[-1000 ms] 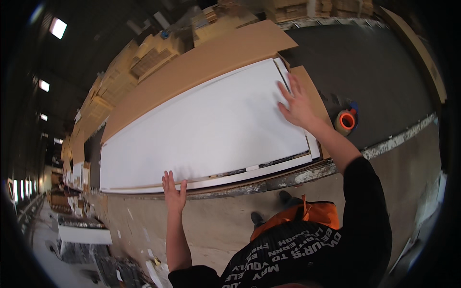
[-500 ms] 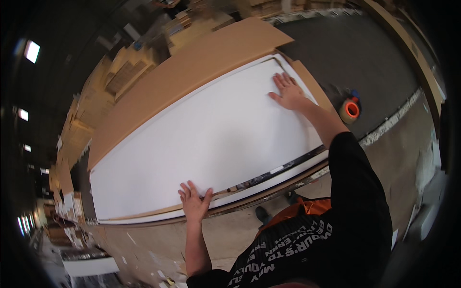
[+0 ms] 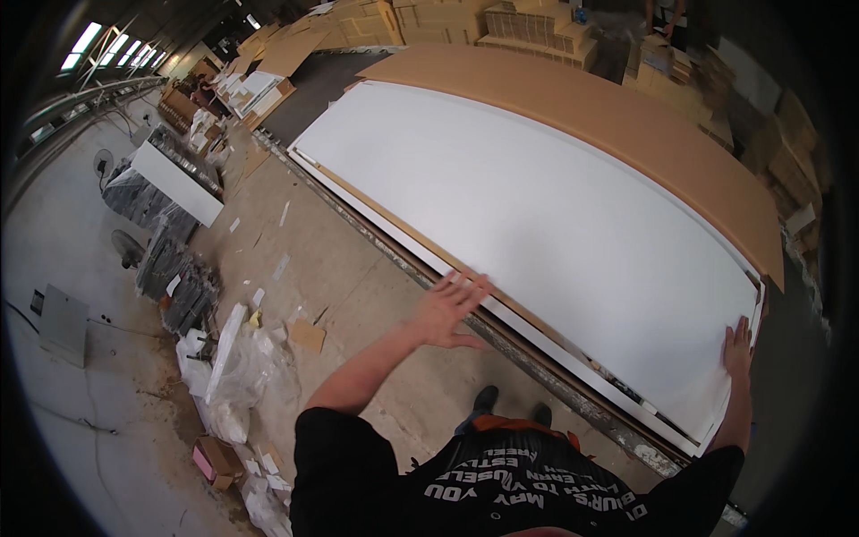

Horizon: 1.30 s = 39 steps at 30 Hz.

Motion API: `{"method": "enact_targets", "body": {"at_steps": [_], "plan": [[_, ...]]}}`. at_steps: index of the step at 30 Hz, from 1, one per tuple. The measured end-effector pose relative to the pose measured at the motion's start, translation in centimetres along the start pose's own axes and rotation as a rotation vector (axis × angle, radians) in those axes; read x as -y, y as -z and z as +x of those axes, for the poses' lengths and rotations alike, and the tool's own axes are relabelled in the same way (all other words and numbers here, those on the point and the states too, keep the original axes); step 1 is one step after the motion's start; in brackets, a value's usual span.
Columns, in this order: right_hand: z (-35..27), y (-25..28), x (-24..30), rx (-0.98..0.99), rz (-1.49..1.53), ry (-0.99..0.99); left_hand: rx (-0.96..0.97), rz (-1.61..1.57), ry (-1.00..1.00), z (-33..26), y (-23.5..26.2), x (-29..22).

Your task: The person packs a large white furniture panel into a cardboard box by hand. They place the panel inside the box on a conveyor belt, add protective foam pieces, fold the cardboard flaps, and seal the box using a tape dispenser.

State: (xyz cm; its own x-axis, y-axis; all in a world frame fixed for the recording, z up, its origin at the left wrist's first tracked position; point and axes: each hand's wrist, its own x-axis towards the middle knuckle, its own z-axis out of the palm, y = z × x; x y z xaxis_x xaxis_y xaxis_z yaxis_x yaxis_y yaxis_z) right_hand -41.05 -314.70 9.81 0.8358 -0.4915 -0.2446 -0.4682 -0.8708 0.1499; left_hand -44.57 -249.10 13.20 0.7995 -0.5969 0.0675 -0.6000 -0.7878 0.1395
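Note:
A long white panel [image 3: 528,206] lies flat in an open cardboard box on a low dark platform. My left hand [image 3: 447,311] is over the near long edge of the panel, fingers spread and holding nothing. Whether it touches the edge I cannot tell. At the panel's right end rests my right hand [image 3: 738,351], its fingers stretched out near the corner. A brown cardboard flap [image 3: 582,103] is folded out along the far side. Along the near edge runs a narrow brown strip [image 3: 394,217], with a dark piece [image 3: 658,410] toward its right end.
Stacks of folded cartons [image 3: 537,31] stand beyond the flap. Clear plastic wrapping [image 3: 237,376] and a small open box [image 3: 217,461] lie on the concrete floor at left. Wrapped dark bundles [image 3: 148,192] stand along the wall. Another person [image 3: 210,94] is far off at left.
My view has swung left, showing more of the floor and wall. My left hand has shifted along the near edge; my right hand has moved to the right end. The tape roll is out of view.

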Motion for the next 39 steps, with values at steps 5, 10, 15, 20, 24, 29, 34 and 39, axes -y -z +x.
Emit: {"method": "enact_targets", "body": {"at_steps": [5,10,15,20,24,29,34,39], "plan": [[-2.8,-7.2,-0.8,-0.562,0.08,0.23,-0.009,0.099,-0.041,0.0,0.9,7.4],[-19.2,-0.2,8.4,-0.287,0.453,0.725,0.09,0.173,-0.301,2.9,0.7,9.8],[-20.4,-0.3,8.4,-0.63,0.419,0.533,0.168,0.077,-0.397,5.7,1.5,9.6],[-22.3,-3.2,5.4,-0.58,0.129,0.564,0.223,0.009,-0.428,7.0,1.7,9.7],[-20.3,-2.8,5.4,-0.632,0.136,0.572,0.248,0.03,-0.462,9.3,0.8,10.2],[-16.4,-3.1,7.1,-0.661,0.287,0.507,0.285,-0.006,-0.457,10.9,-0.4,10.9],[-16.4,-2.3,8.9,-0.66,0.217,0.534,0.275,0.025,-0.451,10.5,-0.3,11.9],[-20.3,-0.5,19.2,-0.545,0.366,0.756,0.275,0.03,-0.5,12.4,0.1,11.3]]}}
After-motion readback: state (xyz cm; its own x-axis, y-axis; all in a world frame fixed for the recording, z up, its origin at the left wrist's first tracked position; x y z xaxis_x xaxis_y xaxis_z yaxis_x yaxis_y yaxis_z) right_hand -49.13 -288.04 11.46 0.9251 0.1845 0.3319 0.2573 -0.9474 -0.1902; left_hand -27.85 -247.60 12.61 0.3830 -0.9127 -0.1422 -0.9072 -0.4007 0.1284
